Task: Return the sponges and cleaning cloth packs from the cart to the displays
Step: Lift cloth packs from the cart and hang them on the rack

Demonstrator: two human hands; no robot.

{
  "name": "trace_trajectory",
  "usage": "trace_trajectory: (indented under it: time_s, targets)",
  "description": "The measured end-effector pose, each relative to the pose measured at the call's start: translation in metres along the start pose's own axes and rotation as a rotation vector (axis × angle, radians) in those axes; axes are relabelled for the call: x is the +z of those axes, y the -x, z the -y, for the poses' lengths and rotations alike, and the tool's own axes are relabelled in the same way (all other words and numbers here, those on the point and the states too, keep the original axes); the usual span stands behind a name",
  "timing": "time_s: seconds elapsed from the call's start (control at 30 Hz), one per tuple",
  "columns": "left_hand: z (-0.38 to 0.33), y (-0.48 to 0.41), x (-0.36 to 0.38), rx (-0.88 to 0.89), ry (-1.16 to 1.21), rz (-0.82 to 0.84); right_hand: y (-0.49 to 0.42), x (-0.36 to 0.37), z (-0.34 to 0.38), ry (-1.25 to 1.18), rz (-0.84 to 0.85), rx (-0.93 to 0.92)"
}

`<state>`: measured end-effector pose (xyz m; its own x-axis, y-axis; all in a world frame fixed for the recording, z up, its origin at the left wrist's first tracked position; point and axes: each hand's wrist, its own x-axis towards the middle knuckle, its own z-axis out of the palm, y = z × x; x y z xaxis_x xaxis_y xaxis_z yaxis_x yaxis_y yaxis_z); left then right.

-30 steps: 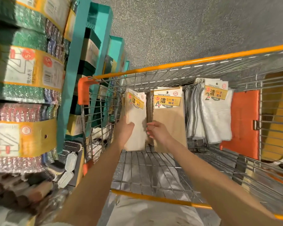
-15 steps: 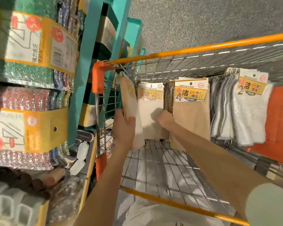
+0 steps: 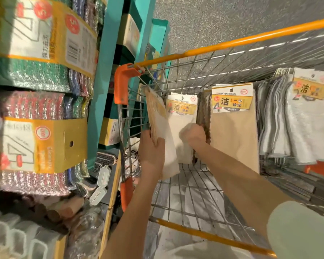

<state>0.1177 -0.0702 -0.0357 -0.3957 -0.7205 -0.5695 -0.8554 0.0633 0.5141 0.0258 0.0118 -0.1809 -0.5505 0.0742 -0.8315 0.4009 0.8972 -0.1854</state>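
Inside the wire cart [image 3: 204,195], my left hand [image 3: 151,152] grips a cream cleaning cloth pack [image 3: 163,131], tilted with its label end toward the cart's left corner. My right hand [image 3: 195,135] reaches between a second cream pack [image 3: 181,124] and a brown and tan row of packs [image 3: 232,128], fingers curled round the brown edge. Further right hang several grey-white cloth packs [image 3: 303,118]. Sponge packs [image 3: 36,143] with yellow sleeves fill the display on the left.
A teal shelf upright [image 3: 105,75] stands between the sponge display and the cart's orange corner [image 3: 122,85]. Brushes and small plastic cases [image 3: 101,176] lie on a lower shelf. The cart's orange rims [image 3: 232,42] run across the top and bottom. Grey speckled floor lies beyond.
My left hand has pulled one cream pack away from the row and tilted it leftward. My right hand has moved deeper between the packs. The camera has moved closer.
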Motion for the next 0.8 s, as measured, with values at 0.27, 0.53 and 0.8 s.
trace_trajectory:
  time_s: [0.27, 0.53, 0.8]
  targets:
    - [-0.03, 0.034, -0.013, 0.054, 0.079, -0.073, 0.055, -0.072, 0.0, -0.259, 0.113, -0.285]
    - [-0.047, 0.092, -0.046, 0.239, 0.166, -0.075, 0.132, -0.157, -0.029, -0.317, 0.016, -0.584]
    - [-0.041, 0.2, -0.084, 0.34, 0.399, -0.219, 0.217, -0.254, -0.062, -0.476, 0.116, -0.78]
